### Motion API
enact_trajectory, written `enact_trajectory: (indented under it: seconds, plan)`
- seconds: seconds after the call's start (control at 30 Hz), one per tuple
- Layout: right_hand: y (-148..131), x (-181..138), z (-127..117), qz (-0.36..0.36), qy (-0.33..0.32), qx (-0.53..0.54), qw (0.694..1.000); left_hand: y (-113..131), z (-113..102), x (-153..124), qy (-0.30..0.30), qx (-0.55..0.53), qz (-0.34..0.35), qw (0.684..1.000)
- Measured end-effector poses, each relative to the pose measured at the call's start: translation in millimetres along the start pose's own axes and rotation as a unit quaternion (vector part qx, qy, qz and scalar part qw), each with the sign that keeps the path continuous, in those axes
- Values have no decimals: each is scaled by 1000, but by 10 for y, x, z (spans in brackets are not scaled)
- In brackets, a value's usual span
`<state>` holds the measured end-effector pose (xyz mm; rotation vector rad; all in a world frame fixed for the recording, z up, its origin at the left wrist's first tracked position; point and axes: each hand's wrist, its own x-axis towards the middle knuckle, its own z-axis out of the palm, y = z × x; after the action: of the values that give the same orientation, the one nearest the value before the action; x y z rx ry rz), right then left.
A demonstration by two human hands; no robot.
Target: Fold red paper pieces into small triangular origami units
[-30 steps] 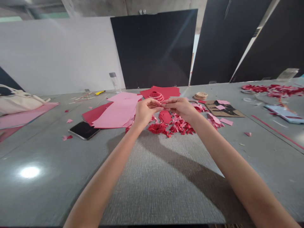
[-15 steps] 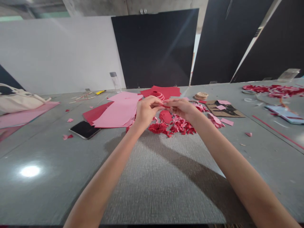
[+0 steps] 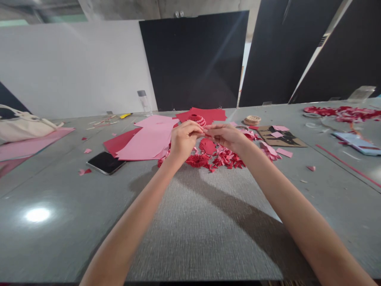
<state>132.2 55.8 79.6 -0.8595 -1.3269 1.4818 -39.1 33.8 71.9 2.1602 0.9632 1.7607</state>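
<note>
My left hand [image 3: 186,137] and my right hand [image 3: 226,135] meet above the table, both with fingers pinched together. Between their fingertips is a small red piece of paper [image 3: 207,133], mostly hidden by the fingers. Just below lie a red scalloped paper piece [image 3: 207,146], a round red folded-paper piece [image 3: 197,160] and a heap of small pink and red folded paper pieces [image 3: 228,156]. Behind my hands stands a round red-and-pink object [image 3: 197,119] built of folded paper.
Pink sheets [image 3: 145,139] and a black-screened phone [image 3: 106,163] lie to the left. A clear bottle [image 3: 144,102] stands farther back. On the right are a cardboard piece [image 3: 294,140], a wooden disc stack [image 3: 252,120] and a blue phone [image 3: 358,143].
The red piece shows less between my fingertips than before. My fingers have shifted slightly; both arms stay almost in place.
</note>
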Motion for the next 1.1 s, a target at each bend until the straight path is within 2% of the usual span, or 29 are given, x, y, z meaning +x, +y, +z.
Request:
enact_trajectory:
  seconds: [0.1, 0.33, 0.57, 0.67, 0.93, 1.1]
  plan:
    - [-2, -20, 25, -40, -22, -13, 999, 24, 1, 3, 26, -12, -26, 999]
    - [-27, -68, 66, -116, -38, -50, 991, 121, -31, 21, 68, -87, -158, 981]
    - [-36, -84, 86, -129, -51, -43, 989, 68, -18, 27, 103, -169, -246, 949]
    - [-27, -78, 88, -123, -41, -23, 991, 57, -22, 34, 93, -188, -256, 944]
    - [16, -21, 43, -147, -19, -62, 987, 101, -46, 37, 23, -114, -222, 968]
    - [0, -18, 26, -158, -62, -88, 982, 107, -46, 20, 55, -130, -227, 963]
